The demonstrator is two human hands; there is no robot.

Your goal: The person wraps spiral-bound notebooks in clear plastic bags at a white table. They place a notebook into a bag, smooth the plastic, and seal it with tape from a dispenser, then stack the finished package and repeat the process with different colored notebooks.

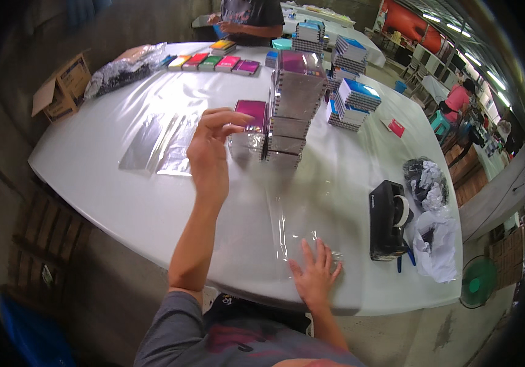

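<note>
Your left grip (pixel 208 137) is bent at the fingers, tips turned right, in front of a short purple-covered, wire-bound notebook stack (pixel 250 110) at the centre of the frame; whether it pinches anything you cannot tell. Your right grip (pixel 315 274) is released, fingers spread, at lower centre on the transparent, shiny plastic film (pixel 282 229). That film's visible crease runs up the frame, away from you; its full outline is too faint to make out.

The short stack's top cover faces up. Just right of it, one tall plastic-wrapped notebook stack (pixel 299 92) has its long axis upright.

Your left forearm rises steeply from the lower centre; your right forearm slants up and leftward, its hand low over the white-covered surface (pixel 330 202).

Count one black tape dispenser (pixel 386 223) with one white roll at right, one open brown cardboard box (pixel 66 88) at upper left, and one small red card (pixel 396 128) at upper right.
</note>
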